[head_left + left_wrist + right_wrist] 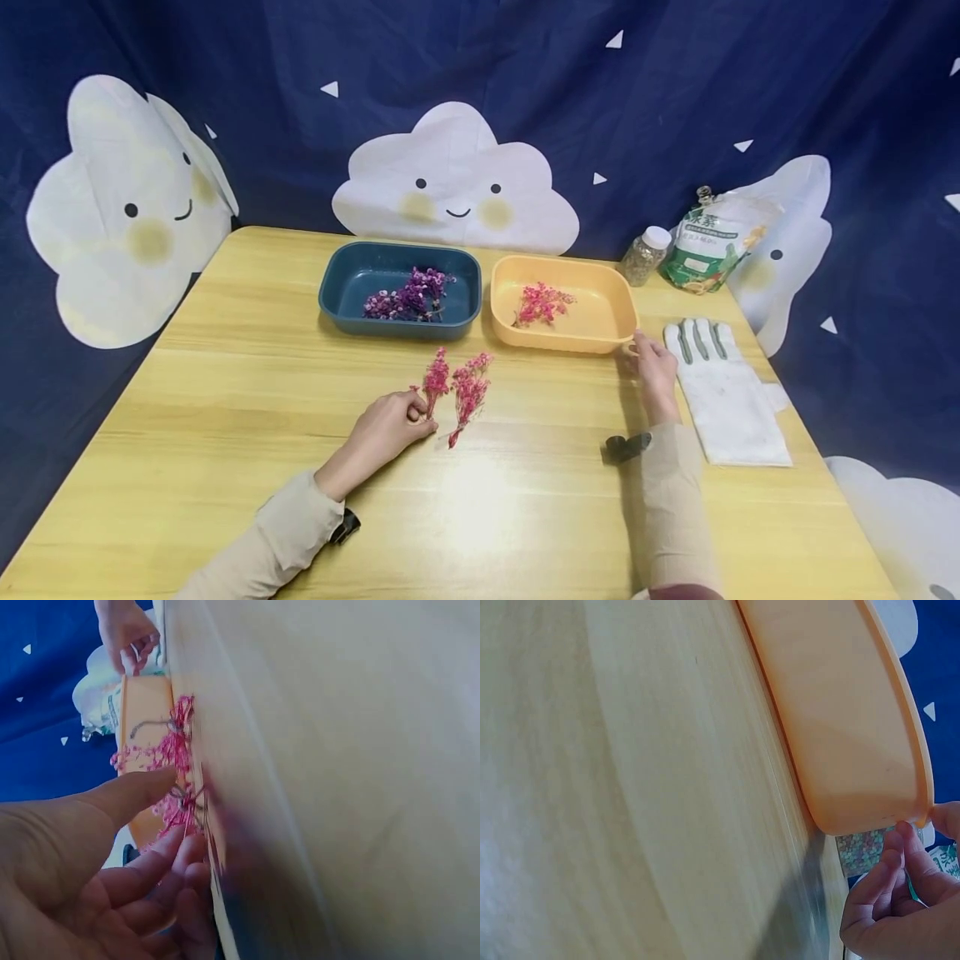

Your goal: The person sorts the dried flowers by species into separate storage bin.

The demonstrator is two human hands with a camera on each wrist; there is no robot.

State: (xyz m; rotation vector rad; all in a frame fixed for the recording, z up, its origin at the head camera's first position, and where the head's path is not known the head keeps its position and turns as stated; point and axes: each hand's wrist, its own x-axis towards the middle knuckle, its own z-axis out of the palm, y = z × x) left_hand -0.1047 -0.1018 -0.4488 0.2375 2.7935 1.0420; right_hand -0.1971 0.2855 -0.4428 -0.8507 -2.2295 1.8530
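Observation:
My left hand (393, 423) pinches the stems of a small bunch of pink dried flowers (437, 373) at the table's middle; the left wrist view shows thumb and fingers on either side of the stems. Just right of it lies a second pink bunch (471, 387), stems toward me. My right hand (656, 371) holds the near right corner of a yellow plastic basin (566, 337), thumb at the rim and fingertips under it in the right wrist view. Inside the basin is a pink flower sprig (543, 304). Purple dried flowers (408, 296) lie in a dark blue basin (397, 327).
Behind the yellow basin's right end stand a lidded jar (643, 257) and a green and white bag (712, 242). White gloves (731, 408) lie flat right of my right hand. A blue curtain with clouds (285, 167) hangs behind the wooden table (202, 417).

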